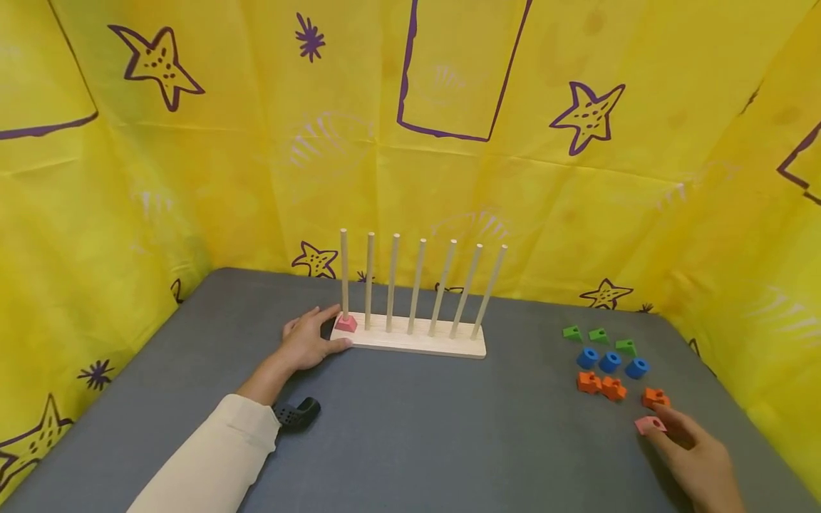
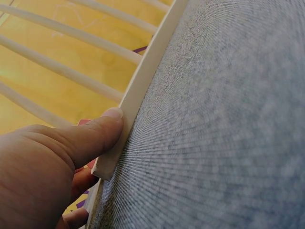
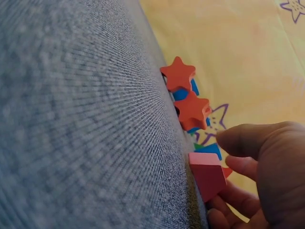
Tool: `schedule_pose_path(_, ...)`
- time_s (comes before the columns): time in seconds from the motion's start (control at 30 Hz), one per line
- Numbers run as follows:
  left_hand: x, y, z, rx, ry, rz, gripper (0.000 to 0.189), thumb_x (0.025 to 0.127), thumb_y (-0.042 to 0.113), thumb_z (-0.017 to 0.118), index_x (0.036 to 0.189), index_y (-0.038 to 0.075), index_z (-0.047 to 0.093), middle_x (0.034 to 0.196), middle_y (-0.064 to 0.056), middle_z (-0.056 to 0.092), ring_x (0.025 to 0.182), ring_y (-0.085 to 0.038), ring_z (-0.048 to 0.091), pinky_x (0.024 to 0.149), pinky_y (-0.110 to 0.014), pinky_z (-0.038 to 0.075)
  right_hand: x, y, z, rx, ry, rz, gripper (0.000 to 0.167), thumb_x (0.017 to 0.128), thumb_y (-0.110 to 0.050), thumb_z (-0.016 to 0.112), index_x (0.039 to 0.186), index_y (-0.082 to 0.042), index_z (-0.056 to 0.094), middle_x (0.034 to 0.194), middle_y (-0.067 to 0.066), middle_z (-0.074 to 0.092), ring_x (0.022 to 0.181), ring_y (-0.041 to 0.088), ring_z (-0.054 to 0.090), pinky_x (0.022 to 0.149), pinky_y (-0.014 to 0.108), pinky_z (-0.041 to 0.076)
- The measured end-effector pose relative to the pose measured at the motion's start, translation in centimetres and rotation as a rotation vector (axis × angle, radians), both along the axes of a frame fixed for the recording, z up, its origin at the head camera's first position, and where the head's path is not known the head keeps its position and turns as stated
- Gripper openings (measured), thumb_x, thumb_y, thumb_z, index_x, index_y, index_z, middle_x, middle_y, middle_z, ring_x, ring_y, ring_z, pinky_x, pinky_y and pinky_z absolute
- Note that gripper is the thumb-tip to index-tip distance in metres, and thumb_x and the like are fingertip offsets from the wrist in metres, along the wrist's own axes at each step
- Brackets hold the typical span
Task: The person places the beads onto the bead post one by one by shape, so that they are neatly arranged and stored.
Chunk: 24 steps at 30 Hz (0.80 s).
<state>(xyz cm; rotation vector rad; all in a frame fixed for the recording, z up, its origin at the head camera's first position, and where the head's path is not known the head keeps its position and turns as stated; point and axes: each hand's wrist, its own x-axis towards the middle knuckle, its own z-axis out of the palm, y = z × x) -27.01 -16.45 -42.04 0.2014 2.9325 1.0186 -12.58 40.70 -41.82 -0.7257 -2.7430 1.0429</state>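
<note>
A wooden peg stand (image 1: 417, 343) with a row of upright dowels stands on the grey table. On its leftmost dowel sits a pink trapezoid block (image 1: 347, 324), down at the base. My left hand (image 1: 306, 343) grips the left end of the base, the thumb (image 2: 102, 131) lying along the front edge and the other fingers behind. At the far right, my right hand (image 1: 695, 456) is around another pink trapezoid block (image 3: 205, 174), which rests on the table. In the right wrist view a gap shows between the thumb (image 3: 243, 138) and this block, with other fingers behind it.
Orange star blocks (image 1: 613, 389) lie just beyond the right hand. Behind them are blue cylinders (image 1: 610, 361) and green triangular blocks (image 1: 599, 335). A dark strap (image 1: 300, 413) is at the left wrist. Yellow patterned cloth (image 1: 449, 178) hangs around the table.
</note>
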Motion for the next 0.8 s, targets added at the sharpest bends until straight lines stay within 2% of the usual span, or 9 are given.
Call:
schedule_pose_path(0.07, -0.05, 0.03, 0.0, 0.006, 0.006, -0.003, 0.08, 0.083, 0.037, 0.076, 0.147, 0.006, 0.04, 0.144, -0.027, 0.04, 0.138, -0.046, 0.02, 0.104, -0.062, 0.003, 0.11, -0.07, -0.08, 0.02, 0.011, 0.018, 0.074, 0.087, -0.053, 0.065, 0.137, -0.001, 0.051, 0.126, 0.025, 0.057, 0.089, 0.013, 0.059, 0.067, 0.027, 0.049)
schedule_pose_path(0.13, -0.12, 0.0, -0.04, 0.008, 0.01, -0.006, 0.08, 0.083, 0.037, 0.076, 0.147, 0.005, 0.04, 0.144, -0.027, 0.04, 0.137, -0.046, 0.02, 0.104, -0.062, 0.003, 0.2, -0.23, -0.23, 0.041, 0.028, 0.032, 0.069, 0.088, -0.05, 0.065, 0.135, 0.0, 0.053, 0.127, 0.028, 0.055, 0.098, 0.029, 0.06, 0.074, 0.038, 0.05)
schedule_pose_path(0.2, -0.13, -0.04, -0.1, 0.009, 0.011, -0.007, 0.08, 0.083, 0.037, 0.077, 0.147, 0.005, 0.04, 0.143, -0.026, 0.04, 0.138, -0.045, 0.02, 0.104, -0.062, 0.003, 0.21, -0.4, -0.35, 0.059, 0.041, 0.041, 0.066, 0.09, -0.046, 0.065, 0.134, 0.002, 0.053, 0.13, 0.031, 0.051, 0.108, 0.044, 0.055, 0.078, 0.049, 0.048)
schedule_pose_path(0.23, -0.14, -0.06, -0.14, 0.008, 0.012, -0.009, 0.08, 0.082, 0.037, 0.077, 0.147, 0.005, 0.04, 0.143, -0.026, 0.041, 0.138, -0.045, 0.02, 0.104, -0.062, 0.003, 0.23, -0.49, -0.39, 0.062, 0.048, 0.042, 0.065, 0.09, -0.045, 0.065, 0.133, 0.003, 0.053, 0.13, 0.032, 0.05, 0.11, 0.047, 0.053, 0.079, 0.053, 0.046)
schedule_pose_path(0.43, -0.07, -0.08, -0.25, 0.009, 0.002, -0.01, 0.08, 0.083, 0.037, 0.076, 0.147, 0.005, 0.039, 0.144, -0.026, 0.04, 0.138, -0.045, 0.019, 0.104, -0.062, 0.002, 0.24, -0.65, -0.31, 0.076, 0.039, 0.02, 0.066, 0.091, -0.046, 0.064, 0.132, 0.005, 0.052, 0.131, 0.034, 0.049, 0.111, 0.048, 0.051, 0.082, 0.056, 0.044)
schedule_pose_path(0.6, 0.02, -0.15, -0.12, 0.006, -0.008, -0.005, 0.081, 0.083, 0.037, 0.076, 0.147, 0.005, 0.039, 0.144, -0.027, 0.039, 0.138, -0.046, 0.018, 0.104, -0.063, 0.002, 0.34, -0.64, -0.09, 0.131, 0.018, 0.046, 0.072, 0.09, -0.05, 0.063, 0.131, 0.008, 0.051, 0.127, 0.035, 0.05, 0.11, 0.05, 0.051, 0.083, 0.058, 0.042)
schedule_pose_path(0.8, -0.12, -0.06, 0.04, -0.004, -0.005, -0.01, 0.081, 0.083, 0.037, 0.076, 0.148, 0.005, 0.038, 0.144, -0.027, 0.039, 0.138, -0.046, 0.018, 0.104, -0.063, 0.002, 0.44, -0.68, -0.24, 0.191, 0.061, 0.067, 0.068, 0.089, -0.048, 0.065, 0.125, 0.009, 0.055, 0.114, 0.034, 0.058, 0.098, 0.047, 0.058, 0.077, 0.056, 0.046)
